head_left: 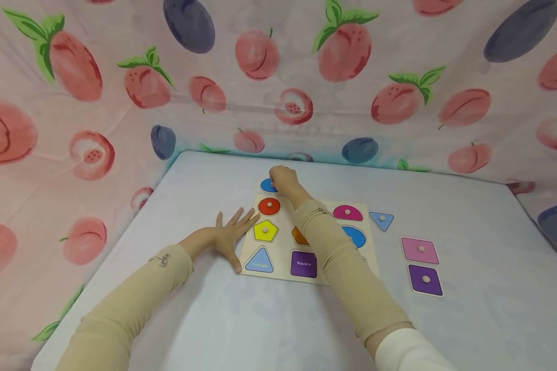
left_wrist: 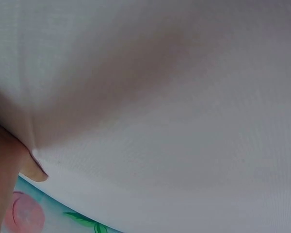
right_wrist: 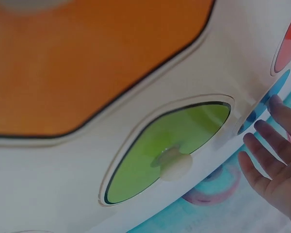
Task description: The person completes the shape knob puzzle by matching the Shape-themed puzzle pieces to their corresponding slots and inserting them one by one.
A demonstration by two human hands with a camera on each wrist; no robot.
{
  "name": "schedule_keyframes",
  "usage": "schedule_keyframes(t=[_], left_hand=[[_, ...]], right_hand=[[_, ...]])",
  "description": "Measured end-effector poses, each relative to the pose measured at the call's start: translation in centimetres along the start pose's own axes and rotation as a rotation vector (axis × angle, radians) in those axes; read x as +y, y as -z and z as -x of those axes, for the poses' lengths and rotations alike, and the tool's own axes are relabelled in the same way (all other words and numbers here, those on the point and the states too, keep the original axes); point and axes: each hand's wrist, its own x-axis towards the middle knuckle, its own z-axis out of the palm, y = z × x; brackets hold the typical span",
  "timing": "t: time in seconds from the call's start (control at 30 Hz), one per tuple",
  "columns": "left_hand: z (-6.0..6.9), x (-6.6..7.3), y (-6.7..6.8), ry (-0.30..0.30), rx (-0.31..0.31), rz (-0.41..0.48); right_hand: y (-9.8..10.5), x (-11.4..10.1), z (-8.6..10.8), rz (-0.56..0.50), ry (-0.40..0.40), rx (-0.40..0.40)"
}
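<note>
Just beyond the far-left corner of a cream shape board [head_left: 282,247], my right hand [head_left: 285,181] has its fingertips at a blue oval piece [head_left: 266,185]. In the right wrist view, thumb and fingers of that hand [right_wrist: 279,160] meet at the blue piece [right_wrist: 280,83]; its knob is hard to make out. My left hand [head_left: 229,236] lies with spread fingers along the board's left edge, fingertips and thumb touching it. The board shows a red circle [head_left: 265,208] and a yellow pentagon [head_left: 259,231], both knobbed, and printed spaces for a triangle [head_left: 259,259] and a square [head_left: 304,270].
Right of the board lie a knobbed light blue triangle [head_left: 381,224], a pink rectangle [head_left: 413,250] and a purple square [head_left: 420,283]. My right forearm crosses above the board, partly covering an orange shape [head_left: 298,236]. A knobbed green diamond [right_wrist: 131,177] shows in the right wrist view.
</note>
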Motion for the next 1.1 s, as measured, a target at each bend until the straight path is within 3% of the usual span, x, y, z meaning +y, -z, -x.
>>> schedule_keyframes(t=[0.2, 0.5, 0.6, 0.73, 0.87, 0.9, 1.1], left_hand=[[-0.2, 0.0, 0.0, -0.014, 0.007, -0.008], [-0.3, -0.1, 0.0, 0.003, 0.007, -0.025], [-0.2, -0.1, 0.1, -0.002, 0.002, -0.024], [-0.2, 0.1, 0.2, -0.003, 0.000, -0.014], [-0.1, 0.1, 0.3, -0.002, -0.002, -0.009], [-0.1, 0.1, 0.3, -0.002, -0.004, -0.010], [0.0, 0.0, 0.1, -0.024, 0.006, -0.016]], right_hand=[[0.1, 0.0, -0.4, 0.060, -0.006, -0.020], [1.3, 0.0, -0.6, 0.057, -0.023, -0.040], [1.1, 0.8, -1.6, 0.056, -0.033, -0.069], [0.1, 2.3, -2.9, 0.026, 0.014, -0.030], [0.6, 2.6, -2.1, -0.016, 0.018, -0.031], [1.7, 1.9, -0.9, -0.018, -0.008, -0.064], [3.0, 1.3, 1.5, -0.012, 0.043, -0.005]])
